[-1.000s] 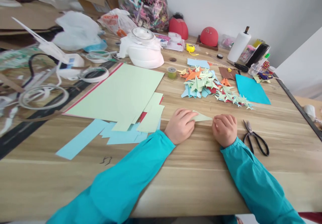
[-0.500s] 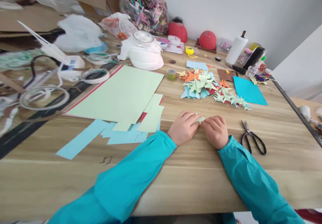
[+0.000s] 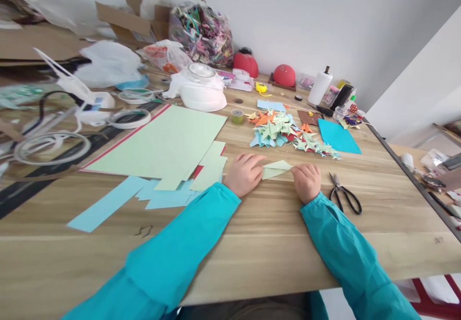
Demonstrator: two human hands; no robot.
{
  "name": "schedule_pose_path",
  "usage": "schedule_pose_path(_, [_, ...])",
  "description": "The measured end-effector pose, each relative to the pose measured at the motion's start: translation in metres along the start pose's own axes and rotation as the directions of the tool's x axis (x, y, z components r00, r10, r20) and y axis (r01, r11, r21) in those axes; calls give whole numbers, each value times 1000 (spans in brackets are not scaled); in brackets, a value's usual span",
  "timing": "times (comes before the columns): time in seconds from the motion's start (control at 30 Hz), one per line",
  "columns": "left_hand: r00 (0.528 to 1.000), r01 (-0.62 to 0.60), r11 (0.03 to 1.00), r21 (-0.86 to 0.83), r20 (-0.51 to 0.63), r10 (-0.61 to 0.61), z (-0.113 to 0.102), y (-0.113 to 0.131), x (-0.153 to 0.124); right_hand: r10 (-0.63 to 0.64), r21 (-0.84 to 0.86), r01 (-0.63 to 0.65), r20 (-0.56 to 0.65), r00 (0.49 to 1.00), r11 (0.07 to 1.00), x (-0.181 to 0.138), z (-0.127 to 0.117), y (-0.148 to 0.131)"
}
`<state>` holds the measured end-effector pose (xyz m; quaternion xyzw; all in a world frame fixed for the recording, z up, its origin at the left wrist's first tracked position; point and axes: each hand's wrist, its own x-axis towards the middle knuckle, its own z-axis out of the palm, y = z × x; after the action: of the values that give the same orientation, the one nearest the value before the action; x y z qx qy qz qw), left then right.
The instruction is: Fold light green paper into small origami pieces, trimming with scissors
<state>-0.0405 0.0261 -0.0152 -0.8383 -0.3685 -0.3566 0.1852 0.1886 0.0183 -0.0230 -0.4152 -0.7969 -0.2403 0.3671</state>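
Note:
Between my hands is a folded piece of pale green paper (image 3: pixel 276 168), with a crease running along it and a pointed right end. My left hand (image 3: pixel 245 173) holds its left end, fingers closed over the edge. The pointed end is pinched by my right hand (image 3: pixel 307 181). Just beyond lies a heap of folded paper stars (image 3: pixel 275 128) in green, orange, blue and red. Black-handled scissors (image 3: pixel 345 193) rest to the right of my right hand. Left of my left hand are cut pale green paper strips (image 3: pixel 211 173) and light blue paper strips (image 3: pixel 108 204).
A large pale green sheet (image 3: pixel 158 140) covers the table's left middle. Behind it stand a white bundle (image 3: pixel 201 92) and a spool (image 3: pixel 237 116). A turquoise sheet (image 3: pixel 339 136) lies right of the stars. White cable coils (image 3: pixel 52 142) crowd the left edge.
My hands have moved apart, so more of the folded green paper shows between them. The view has tilted and shifted slightly to the right.

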Motion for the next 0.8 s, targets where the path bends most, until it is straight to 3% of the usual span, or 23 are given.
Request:
schedule_pose_path(0.1, [999, 40, 995, -91, 7, -40, 0, 4, -1, 16, 3, -16, -16, 1000, 1000, -2, 2, 2])
schedule_pose_path(0.2, [960, 277, 908, -314, 45, -277, 3, 13, -1, -3, -4, 3, -46, 999, 1000, -3, 1, 2])
schedule_pose_path(0.23, [914, 398, 823, -406, 96, -395, 3, 16, 0, -25, -7, 25, -47, 999, 1000, -4, 0, 1])
schedule_pose_path(0.3, [777, 614, 563, -553, 302, -552, 4, 24, 2, -69, -7, 68, -31, 997, 998, -4, -2, 0])
schedule_pose_path(0.37, [686, 700, 347, -624, 455, -568, 3, 30, 4, -84, -2, 84, -15, 996, 996, -5, -4, -1])
schedule_pose_path(0.4, [670, 710, 290, -642, 487, -560, 1, 33, 5, -74, -2, 74, -13, 997, 997, -5, -4, -2])
schedule_pose_path(0.53, [692, 637, 149, -756, 476, -542, -7, 41, 10, -22, -3, 22, 18, 1000, 1000, -4, -8, -6])
schedule_pose_path(0.63, [700, 611, 15, -791, 532, -477, -9, 49, 14, 7, 11, -8, 94, 996, 1000, -5, -11, -9])
schedule_pose_path(0.7, [719, 584, 46, -811, 489, -494, -8, 55, 16, 19, 31, -24, 153, 988, 999, -6, -13, -12])
schedule_pose_path(0.8, [791, 526, 188, -829, 397, -465, -7, 64, 17, 38, 58, -50, 196, 980, 997, -7, -14, -13])
